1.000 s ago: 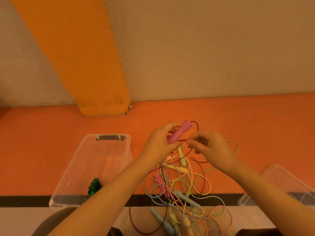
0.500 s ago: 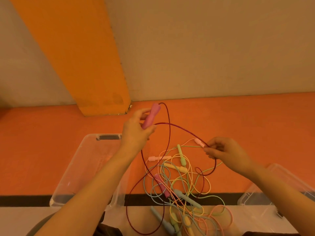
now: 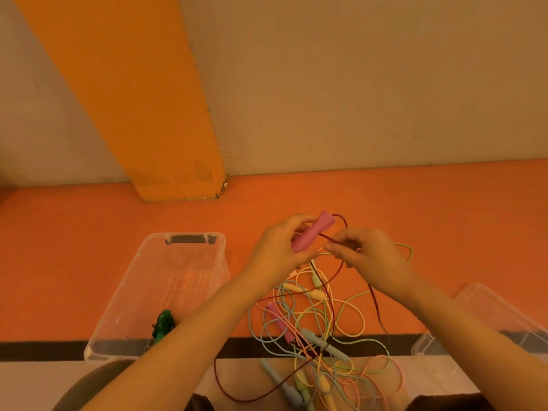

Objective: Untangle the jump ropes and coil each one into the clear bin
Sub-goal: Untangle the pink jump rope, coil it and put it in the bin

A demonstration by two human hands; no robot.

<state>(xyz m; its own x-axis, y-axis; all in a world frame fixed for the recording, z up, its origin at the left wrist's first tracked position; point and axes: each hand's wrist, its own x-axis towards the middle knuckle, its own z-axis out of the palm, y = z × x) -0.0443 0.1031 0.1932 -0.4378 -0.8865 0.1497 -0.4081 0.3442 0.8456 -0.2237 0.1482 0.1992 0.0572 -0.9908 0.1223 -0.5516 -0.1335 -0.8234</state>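
At center frame, above the orange floor (image 3: 89,262), my left hand (image 3: 278,253) grips a pink handle (image 3: 311,235) tilted up to the right, while my right hand (image 3: 364,256) pinches the dark maroon rope (image 3: 375,301) that runs from its top end. Below my hands, the tangle of jump ropes (image 3: 320,330) sprawls in pastel blue, yellow, green and pink loops with slim handles. At lower left, the clear bin (image 3: 142,262) holds a coiled green rope (image 3: 163,323); another clear container (image 3: 489,310) sits at the right edge.
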